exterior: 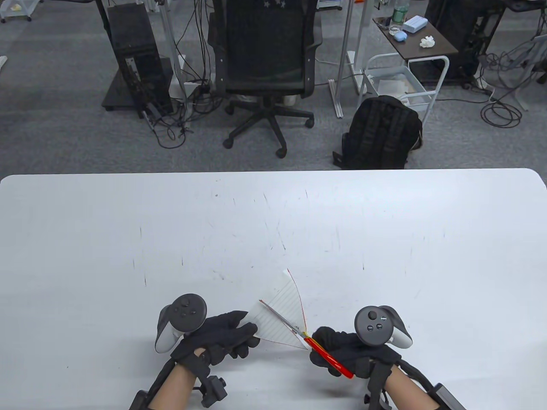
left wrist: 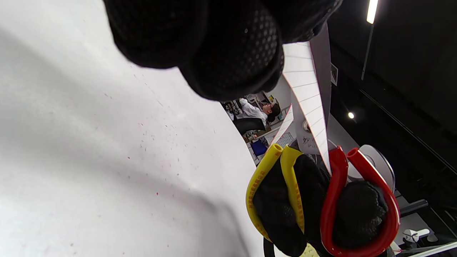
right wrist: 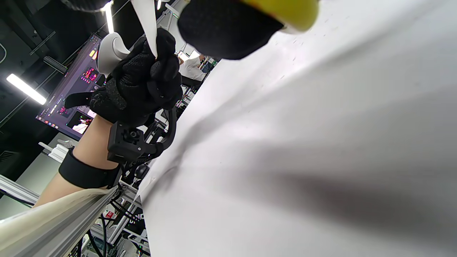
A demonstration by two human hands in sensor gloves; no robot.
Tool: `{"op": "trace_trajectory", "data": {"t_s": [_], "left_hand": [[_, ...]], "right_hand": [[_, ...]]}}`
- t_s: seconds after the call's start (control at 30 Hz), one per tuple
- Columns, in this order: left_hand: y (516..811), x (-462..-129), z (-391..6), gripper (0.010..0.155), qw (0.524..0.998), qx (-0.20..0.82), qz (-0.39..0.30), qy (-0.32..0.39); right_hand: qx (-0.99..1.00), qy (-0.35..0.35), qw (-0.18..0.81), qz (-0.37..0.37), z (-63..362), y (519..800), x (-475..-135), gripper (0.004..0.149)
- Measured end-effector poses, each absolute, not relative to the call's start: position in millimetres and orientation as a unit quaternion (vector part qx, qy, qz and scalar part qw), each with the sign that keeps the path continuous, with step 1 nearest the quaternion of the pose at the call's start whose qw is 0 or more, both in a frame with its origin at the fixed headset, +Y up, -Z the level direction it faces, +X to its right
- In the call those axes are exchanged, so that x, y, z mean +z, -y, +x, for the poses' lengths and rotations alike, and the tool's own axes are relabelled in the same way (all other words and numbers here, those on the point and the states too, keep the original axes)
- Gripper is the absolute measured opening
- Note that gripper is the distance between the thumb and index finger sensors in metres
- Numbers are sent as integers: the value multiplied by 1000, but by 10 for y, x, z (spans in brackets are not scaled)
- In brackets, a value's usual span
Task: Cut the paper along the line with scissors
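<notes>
A lined white paper (exterior: 280, 309) with a red line along its edge is held above the table near the front edge. My left hand (exterior: 222, 335) pinches its left side; the paper shows in the left wrist view (left wrist: 307, 96) and in the right wrist view (right wrist: 148, 21). My right hand (exterior: 348, 348) grips scissors (exterior: 318, 346) with one red and one yellow handle, fingers through the loops (left wrist: 321, 200). The blades (exterior: 280, 318) lie across the paper, pointing up and left. I cannot tell how far the blades stand apart.
The white table (exterior: 273, 230) carries scattered pen marks. Beyond its far edge stand an office chair (exterior: 267, 72), a black backpack (exterior: 380, 132) and a computer tower (exterior: 134, 60) on the floor.
</notes>
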State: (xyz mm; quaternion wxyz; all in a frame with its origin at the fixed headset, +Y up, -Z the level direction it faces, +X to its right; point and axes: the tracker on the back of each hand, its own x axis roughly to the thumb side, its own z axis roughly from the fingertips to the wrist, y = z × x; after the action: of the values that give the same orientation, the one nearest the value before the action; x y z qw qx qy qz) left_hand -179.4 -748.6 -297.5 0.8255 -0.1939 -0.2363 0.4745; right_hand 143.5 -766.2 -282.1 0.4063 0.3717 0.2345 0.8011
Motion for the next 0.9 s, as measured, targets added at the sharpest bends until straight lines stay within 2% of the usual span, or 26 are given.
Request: {"op": "trace_trajectory", "data": {"t_s": [0.63, 0.9], "left_hand": [[7500, -2983, -1799, 37, 845, 450, -181, 226], [7501, -2983, -1800, 37, 851, 440, -170, 229]], "right_hand": [[804, -240, 403, 366, 1403, 7655, -2796, 78], [809, -229, 407, 358, 1401, 7647, -2798, 73]]}}
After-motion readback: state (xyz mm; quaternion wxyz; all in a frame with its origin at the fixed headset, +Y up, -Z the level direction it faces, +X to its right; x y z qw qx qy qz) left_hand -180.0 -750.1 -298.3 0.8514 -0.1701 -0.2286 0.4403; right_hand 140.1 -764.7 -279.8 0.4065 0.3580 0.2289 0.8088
